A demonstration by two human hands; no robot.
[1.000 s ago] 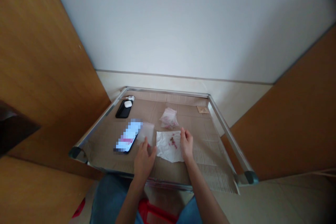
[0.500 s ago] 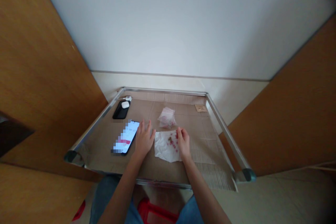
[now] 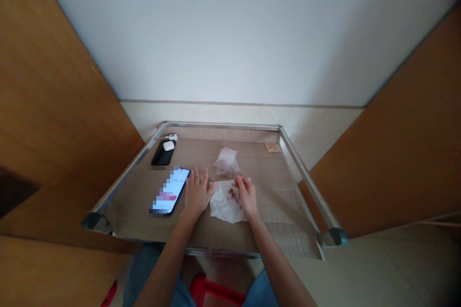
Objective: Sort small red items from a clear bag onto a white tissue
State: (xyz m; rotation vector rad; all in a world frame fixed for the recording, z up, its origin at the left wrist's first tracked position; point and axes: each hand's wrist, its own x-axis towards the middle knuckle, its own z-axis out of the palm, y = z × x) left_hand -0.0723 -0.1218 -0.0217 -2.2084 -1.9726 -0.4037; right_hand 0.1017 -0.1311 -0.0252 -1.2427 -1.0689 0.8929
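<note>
My left hand (image 3: pixel 197 192) lies flat with fingers spread on the cardboard, between the lit phone (image 3: pixel 171 192) and a white tissue (image 3: pixel 223 207); its thumb reaches the tissue's left edge. Small pink and red beads (image 3: pixel 236 196), with a few brownish-gold pieces (image 3: pixel 231 191) among them, are scattered on the tissue. Over the tissue's right side, my right hand (image 3: pixel 248 195) has its thumb and fingertips pinched together beside the beads. Whatever may be in that pinch is too small to make out. Just beyond the tissue lie clear plastic zip bags (image 3: pixel 226 160) with pinkish contents.
Cardboard (image 3: pixel 281 211) covers a low table with a raised metal rail (image 3: pixel 306 177). At the back left are a black phone-like object (image 3: pixel 163 154), a white earbud case (image 3: pixel 168 146) and a white charger (image 3: pixel 173 137). A brown paper piece (image 3: pixel 272 147) lies back right.
My right hand has shifted slightly left over the beads, its fingers still pinched. My left hand stays flat in about the same place. The whole view has moved a little.
</note>
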